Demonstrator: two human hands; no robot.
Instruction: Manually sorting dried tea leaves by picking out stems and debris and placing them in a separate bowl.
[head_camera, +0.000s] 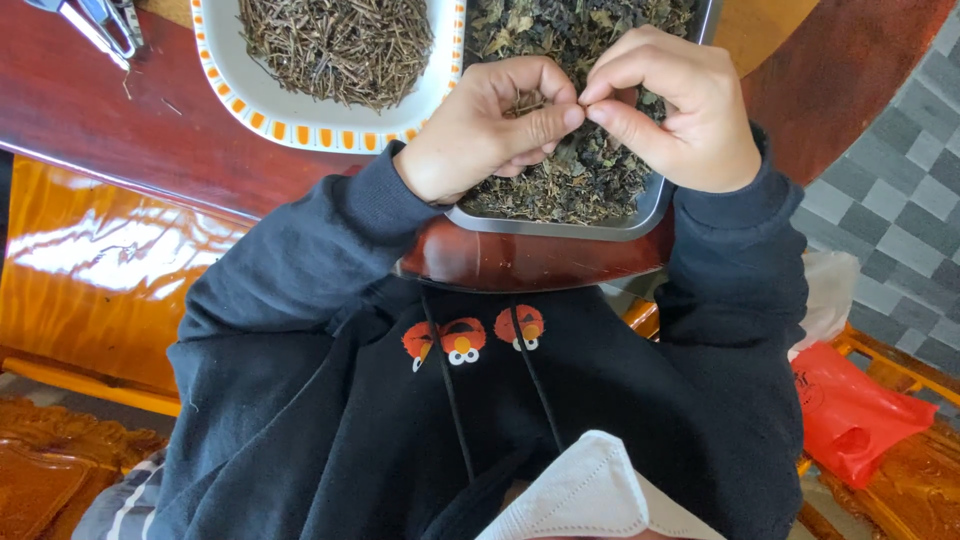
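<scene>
Sitting on the dark red wooden surface (120, 110) are two containers side by side. The metal tray (640, 215) holds a heap of dried dark green leaves (590, 170), crumpled and mixed with bits of stem. Just beside it, to the person's left, the white dish with an orange-patterned rim (300, 125) is filled with thin brown stems (335, 45), sorted clean of leaf.

Both hands hover over the metal tray, close to its near edge. The left hand (480, 125) is curled, its thumb and forefinger pressed together at the tips. The right hand (680, 110) is curled the same way, thumb and forefinger pinched shut. The two pinches meet tip to tip above the leaves, and what they hold between them is too small to make out; a few leaf fragments show under the left hand's bent fingers.

The leaf heap lies directly beneath both hands, the stems well to the left of them. Dark sleeves (320, 240) run back from each wrist. A red plastic bag (850, 410) lies low at the person's right.
</scene>
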